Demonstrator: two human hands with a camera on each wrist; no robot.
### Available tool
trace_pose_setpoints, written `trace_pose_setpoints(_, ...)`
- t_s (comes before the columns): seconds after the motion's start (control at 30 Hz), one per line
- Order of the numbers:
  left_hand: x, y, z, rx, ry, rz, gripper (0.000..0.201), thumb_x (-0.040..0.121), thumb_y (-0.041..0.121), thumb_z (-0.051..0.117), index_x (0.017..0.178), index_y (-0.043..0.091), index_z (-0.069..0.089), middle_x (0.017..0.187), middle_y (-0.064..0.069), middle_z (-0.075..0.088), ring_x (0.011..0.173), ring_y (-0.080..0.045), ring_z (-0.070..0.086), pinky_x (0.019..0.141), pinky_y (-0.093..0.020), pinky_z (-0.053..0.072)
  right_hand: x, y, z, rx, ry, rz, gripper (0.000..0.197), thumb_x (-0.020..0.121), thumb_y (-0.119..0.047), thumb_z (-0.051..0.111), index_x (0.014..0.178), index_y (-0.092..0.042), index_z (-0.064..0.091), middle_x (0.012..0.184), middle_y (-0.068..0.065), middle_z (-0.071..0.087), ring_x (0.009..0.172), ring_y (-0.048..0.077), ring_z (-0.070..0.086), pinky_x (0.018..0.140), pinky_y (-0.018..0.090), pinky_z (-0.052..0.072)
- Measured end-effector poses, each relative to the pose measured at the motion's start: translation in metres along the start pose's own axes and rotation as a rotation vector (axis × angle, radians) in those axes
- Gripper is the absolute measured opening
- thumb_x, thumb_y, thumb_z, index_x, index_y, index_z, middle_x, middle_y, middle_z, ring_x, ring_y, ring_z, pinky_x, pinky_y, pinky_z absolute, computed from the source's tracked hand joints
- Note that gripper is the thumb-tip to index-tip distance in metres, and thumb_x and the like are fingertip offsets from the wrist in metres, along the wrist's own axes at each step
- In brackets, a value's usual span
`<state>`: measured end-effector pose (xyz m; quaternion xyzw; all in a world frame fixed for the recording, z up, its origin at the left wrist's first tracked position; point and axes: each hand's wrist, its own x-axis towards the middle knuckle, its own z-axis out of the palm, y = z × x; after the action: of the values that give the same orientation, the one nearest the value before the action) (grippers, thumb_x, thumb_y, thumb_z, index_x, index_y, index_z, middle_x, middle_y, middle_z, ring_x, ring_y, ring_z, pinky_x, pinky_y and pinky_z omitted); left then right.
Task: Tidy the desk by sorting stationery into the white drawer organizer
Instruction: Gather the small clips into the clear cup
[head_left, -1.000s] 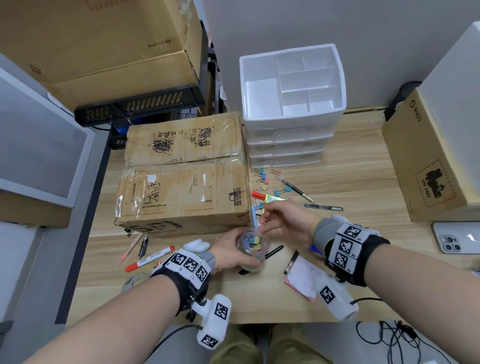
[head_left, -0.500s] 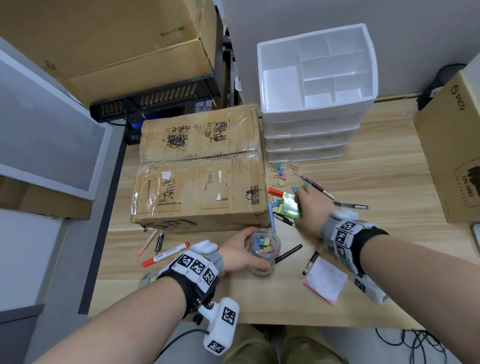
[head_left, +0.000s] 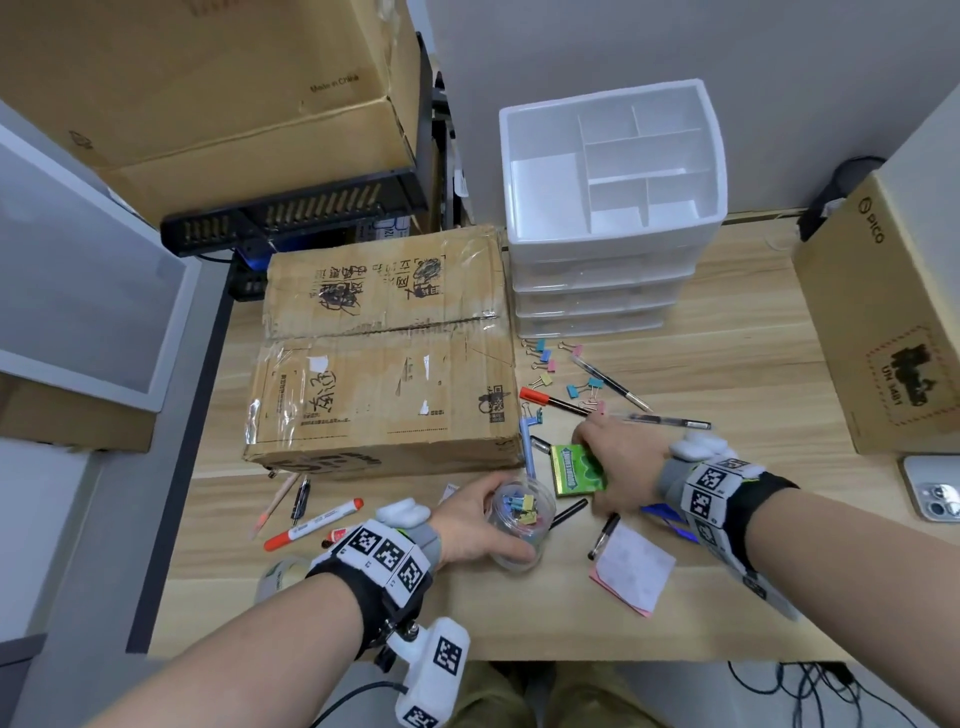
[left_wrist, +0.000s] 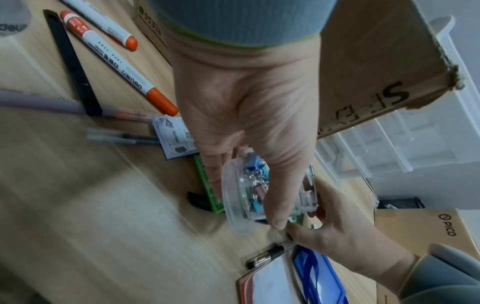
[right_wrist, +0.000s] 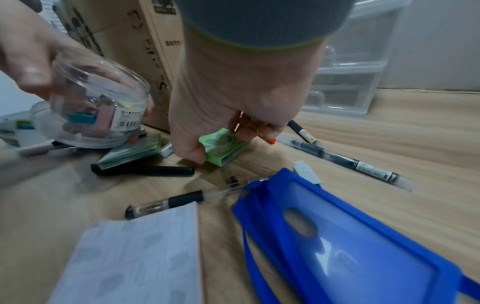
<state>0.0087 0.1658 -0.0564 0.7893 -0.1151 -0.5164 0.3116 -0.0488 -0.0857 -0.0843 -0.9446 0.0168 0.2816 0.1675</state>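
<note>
Green packet is now under my right hand, which has left the clips and curls round it. My left hand keeps gripping the clip jar; organizer holds nothing yet.

Pastel blue, pink and yellow binder clips are showing through the clear round plastic jar; a bright green patterned packet is lying beside it.

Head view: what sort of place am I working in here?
Probably an office or storeroom desk: a wooden desk against a wall, cardboard boxes stacked around, and a white drawer organizer with scattered pens and binder clips.
</note>
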Motion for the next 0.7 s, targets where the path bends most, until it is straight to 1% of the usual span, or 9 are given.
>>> trace_pose_setpoints(0.07, 0.0, 0.0, 0.001, -0.005, -0.008, 0.005, 0.11, 0.047, 0.036, 0.093, 0.144, 0.03, 0.043, 0.121, 0.016, 0.063, 0.112, -0.006, 0.061, 0.106, -0.029, 0.046, 0.0, 0.0, 0.006, -0.003, 0.006, -0.02, 0.075, 0.051, -0.047, 0.076, 0.117, -0.024, 0.048, 0.11, -0.004, 0.047, 0.091, 0.018, 0.053, 0.074, 0.038, 0.053)
trace_pose_setpoints(0.17, 0.0, -0.001, -0.001, -0.018, 0.001, 0.022, 0.097, 0.055, 0.025, 0.094, 0.139, 0.03, 0.046, 0.117, 0.014, 0.065, 0.109, -0.005, 0.063, 0.103, -0.027, 0.048, 0.0, -0.001, 0.01, 0.128, 0.094, -0.026, 0.064, 0.058, -0.048, 0.07, 0.113, -0.025, 0.051, 0.106, -0.006, 0.045, 0.087, 0.017, 0.054, 0.071, 0.037, 0.053)
trace_pose_setpoints(0.23, -0.002, -0.003, -0.002, -0.04, 0.011, 0.025, 0.087, 0.059, 0.016, 0.093, 0.133, 0.029, 0.049, 0.114, 0.013, 0.067, 0.106, -0.005, 0.065, 0.099, -0.024, 0.051, 0.002, -0.002, 0.008, 0.253, 0.198, 0.032, 0.045, 0.072, -0.037, 0.066, 0.112, -0.021, 0.054, 0.106, -0.006, 0.046, 0.088, 0.017, 0.057, 0.071, 0.033, 0.051)
trace_pose_setpoints(0.3, -0.004, -0.004, -0.003, -0.046, 0.007, 0.025, 0.081, 0.061, 0.012, 0.092, 0.129, 0.027, 0.051, 0.112, 0.011, 0.069, 0.105, -0.006, 0.066, 0.098, -0.025, 0.052, 0.008, 0.001, 0.006, 0.323, 0.342, 0.121, 0.03, 0.082, -0.019, 0.06, 0.112, -0.016, 0.058, 0.109, -0.001, 0.051, 0.093, 0.024, 0.06, 0.074, 0.036, 0.051)
trace_pose_setpoints(0.37, -0.005, -0.006, -0.005, -0.057, 0.003, 0.023, 0.076, 0.061, 0.011, 0.092, 0.124, 0.029, 0.053, 0.11, 0.01, 0.069, 0.104, -0.007, 0.066, 0.098, -0.025, 0.052, 0.016, 0.006, 0.003, 0.354, 0.429, 0.193, 0.03, 0.086, -0.006, 0.055, 0.115, -0.013, 0.062, 0.115, 0.005, 0.056, 0.097, 0.029, 0.061, 0.08, 0.039, 0.053)
trace_pose_setpoints(0.43, -0.006, -0.008, -0.007, -0.061, 0.008, 0.016, 0.072, 0.063, 0.009, 0.091, 0.117, 0.034, 0.051, 0.107, 0.013, 0.068, 0.1, -0.004, 0.066, 0.091, -0.016, 0.052, 0.022, 0.01, -0.002, 0.357, 0.433, 0.21, 0.031, 0.088, -0.001, 0.052, 0.113, -0.013, 0.066, 0.118, 0.006, 0.057, 0.098, 0.031, 0.061, 0.08, 0.036, 0.051)
trace_pose_setpoints(0.5, -0.007, -0.01, -0.008, -0.069, 0.017, 0.017, 0.073, 0.065, 0.008, 0.091, 0.12, 0.031, 0.049, 0.107, 0.013, 0.067, 0.099, -0.002, 0.065, 0.085, -0.009, 0.05, 0.026, 0.012, -0.004, 0.302, 0.402, 0.228, 0.031, 0.089, -0.001, 0.051, 0.111, -0.015, 0.068, 0.119, 0.004, 0.057, 0.098, 0.029, 0.061, 0.075, 0.032, 0.048)
trace_pose_setpoints(0.57, -0.007, -0.012, -0.009, -0.068, 0.013, 0.003, 0.075, 0.064, 0.008, 0.091, 0.124, 0.026, 0.049, 0.109, 0.011, 0.066, 0.101, -0.004, 0.064, 0.086, -0.009, 0.05, 0.031, 0.015, -0.004, 0.231, 0.356, 0.248, 0.032, 0.089, -0.002, 0.051, 0.111, -0.018, 0.068, 0.119, 0.003, 0.057, 0.096, 0.028, 0.061, 0.072, 0.032, 0.048)
trace_pose_setpoints(0.7, -0.005, -0.016, -0.013, -0.103, 0.015, -0.035, 0.099, 0.058, 0.015, 0.094, 0.143, 0.016, 0.043, 0.117, 0.008, 0.067, 0.105, -0.002, 0.065, 0.089, -0.014, 0.052, 0.038, 0.017, 0.001, 0.182, 0.299, 0.254, 0.03, 0.088, -0.001, 0.053, 0.111, -0.015, 0.067, 0.112, 0.008, 0.056, 0.089, 0.029, 0.061, 0.072, 0.036, 0.052)
